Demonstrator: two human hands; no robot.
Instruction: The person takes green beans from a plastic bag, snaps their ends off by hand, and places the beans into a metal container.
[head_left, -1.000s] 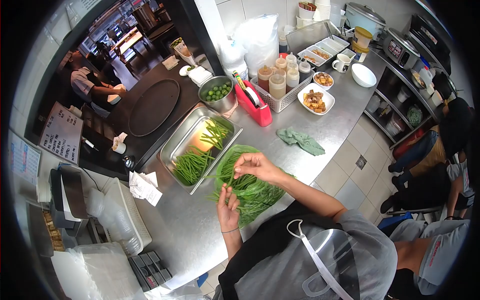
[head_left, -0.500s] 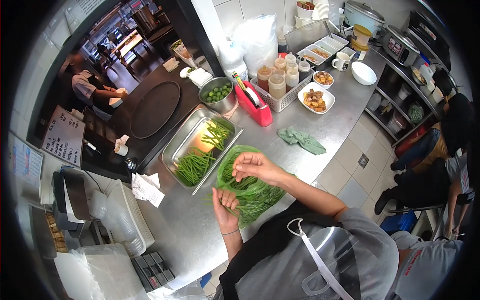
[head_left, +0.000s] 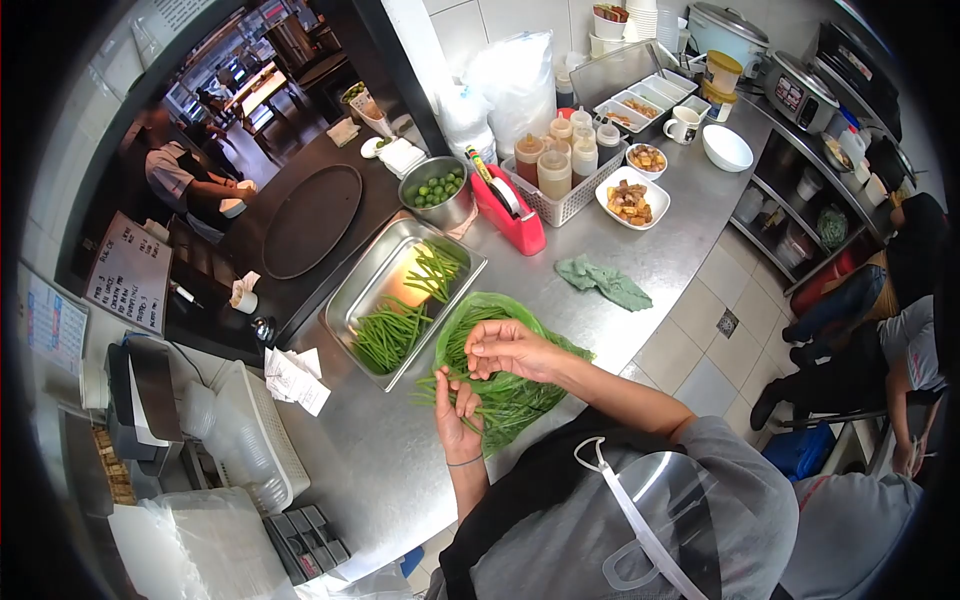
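Observation:
My left hand (head_left: 458,418) is closed around a few green beans (head_left: 426,388), whose ends stick out past the fingers. Close to it, my right hand (head_left: 508,350) has thumb and fingertips pinched together; anything between them is too small to make out. Beneath both hands lies a green plastic bag (head_left: 535,402) full of long green beans, its mouth open. Just beyond the bag, a steel pan (head_left: 398,242) holds two heaps of cut green beans (head_left: 390,336).
A steel bowl of small green citrus (head_left: 437,186), a red tape dispenser (head_left: 512,215) and a basket of sauce bottles (head_left: 556,165) stand behind. A green cloth (head_left: 603,281) and a bowl of food (head_left: 632,198) are rightward. Other people sit at right; one stands beyond the hatch.
My left hand has risen slightly and moved right, toward my right hand. My right hand has dipped a little, and the fingertips of both are now nearly together.

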